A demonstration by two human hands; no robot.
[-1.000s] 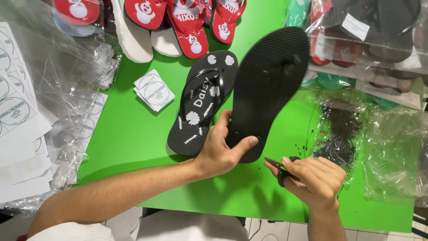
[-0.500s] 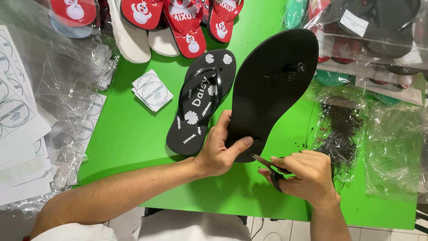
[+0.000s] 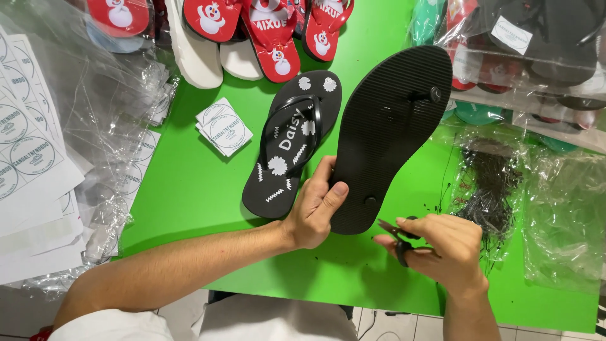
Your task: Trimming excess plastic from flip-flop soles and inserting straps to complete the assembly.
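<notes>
My left hand [image 3: 317, 211] grips the heel end of a black flip-flop [image 3: 390, 129] turned sole-up, its toe pointing away and to the right. Beside it on the green table [image 3: 189, 189] lies its mate [image 3: 292, 142], strap side up, black with white flowers and lettering. My right hand [image 3: 445, 249] holds small black scissors [image 3: 398, 240], blades pointing left toward the heel of the upturned sole, a little apart from it.
Red printed flip-flops [image 3: 271, 31] and white ones [image 3: 196, 57] line the far edge. A small stack of square labels [image 3: 223, 126] lies left of the pair. Sheets of round stickers [image 3: 25, 145] and clear bags sit at left. Bagged sandals [image 3: 524, 44] and black trimmings [image 3: 492, 183] at right.
My right hand with the scissors has risen slightly toward the sole's heel. The upturned flip-flop has tilted a little in my left hand.
</notes>
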